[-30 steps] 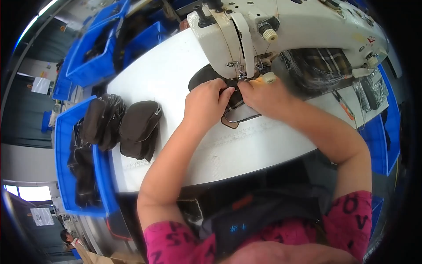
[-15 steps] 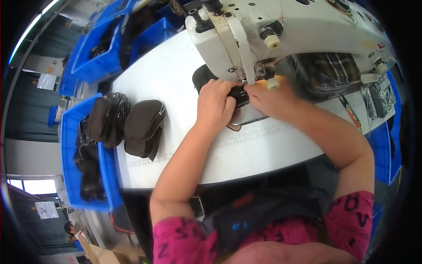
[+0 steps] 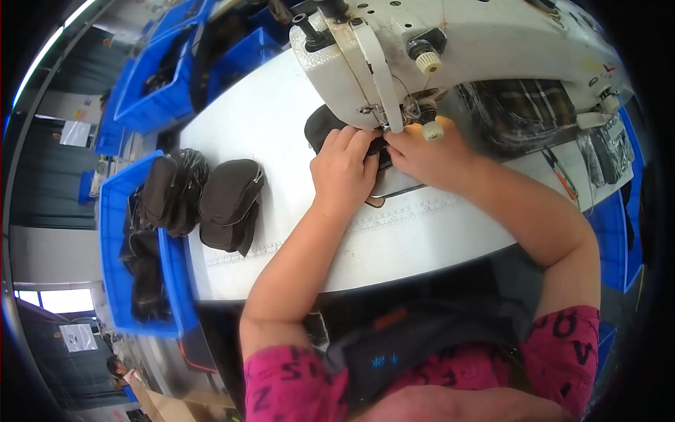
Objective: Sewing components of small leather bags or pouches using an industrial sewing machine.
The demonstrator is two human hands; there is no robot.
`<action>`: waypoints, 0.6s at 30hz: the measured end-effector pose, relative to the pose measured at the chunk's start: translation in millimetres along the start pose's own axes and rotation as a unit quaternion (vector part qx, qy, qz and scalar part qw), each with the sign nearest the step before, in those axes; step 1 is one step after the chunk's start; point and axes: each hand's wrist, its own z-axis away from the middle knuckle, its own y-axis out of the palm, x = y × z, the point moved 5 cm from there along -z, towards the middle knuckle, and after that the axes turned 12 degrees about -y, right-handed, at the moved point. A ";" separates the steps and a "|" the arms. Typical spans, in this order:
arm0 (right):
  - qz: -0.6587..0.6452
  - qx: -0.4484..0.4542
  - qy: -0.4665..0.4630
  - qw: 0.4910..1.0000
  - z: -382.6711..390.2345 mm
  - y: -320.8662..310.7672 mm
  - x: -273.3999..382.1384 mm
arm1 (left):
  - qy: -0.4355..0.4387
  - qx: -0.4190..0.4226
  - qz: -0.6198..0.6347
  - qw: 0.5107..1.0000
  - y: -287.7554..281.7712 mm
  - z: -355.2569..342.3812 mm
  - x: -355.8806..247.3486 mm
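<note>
Under the needle area of a white sewing machine lies a dark brown fabric pouch piece, its rounded end showing at the left of the machine head. My left hand is closed on the near side of this piece, fingertips pressed on it close to the presser foot. Just right of the needle, my right hand pinches the edge of the same piece. Part of the piece is hidden beneath both hands and the machine head. A small brown tab shows below my left hand's fingers.
Finished-looking dark pouches are stacked on the white table at left. Beside them a blue bin holds more pouches. At right lie orange-handled snips, plastic-wrapped pieces and a plaid dark bundle. A printed ruler crosses the table.
Both hands stay on the pouch piece near the needle; my left hand's fingers have bunched slightly closer together. The whole view has shifted a little.
</note>
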 end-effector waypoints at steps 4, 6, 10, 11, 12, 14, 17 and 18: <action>0.105 0.038 -0.050 0.992 -8.1 3.8 8.6 | 0.027 -0.024 0.027 0.999 -5.4 2.7 -4.7; 0.115 0.037 -0.052 0.991 -7.9 0.2 8.7 | 0.030 -0.015 0.044 0.998 -7.8 2.4 -3.8; 0.127 0.050 -0.056 0.989 -6.6 1.8 8.1 | -0.047 0.108 0.224 0.967 -6.0 -3.2 13.1; 0.126 0.050 -0.057 0.989 -5.6 1.8 8.0 | -0.073 0.156 0.263 0.949 -2.9 -5.2 17.9; 0.121 0.042 -0.066 0.990 -4.7 0.5 7.2 | -0.073 0.185 0.266 0.943 -0.8 -7.7 19.1; 0.116 0.034 -0.076 0.990 -3.6 -0.5 5.2 | -0.079 0.220 0.254 0.939 -0.2 -9.7 21.0; 0.119 0.045 -0.091 0.988 -5.5 -0.2 5.7 | -0.073 0.289 0.249 0.921 -1.6 -20.0 30.5; 0.115 0.053 -0.093 0.988 -5.3 -0.1 6.2 | -0.060 0.323 0.260 0.908 -0.3 -22.4 33.3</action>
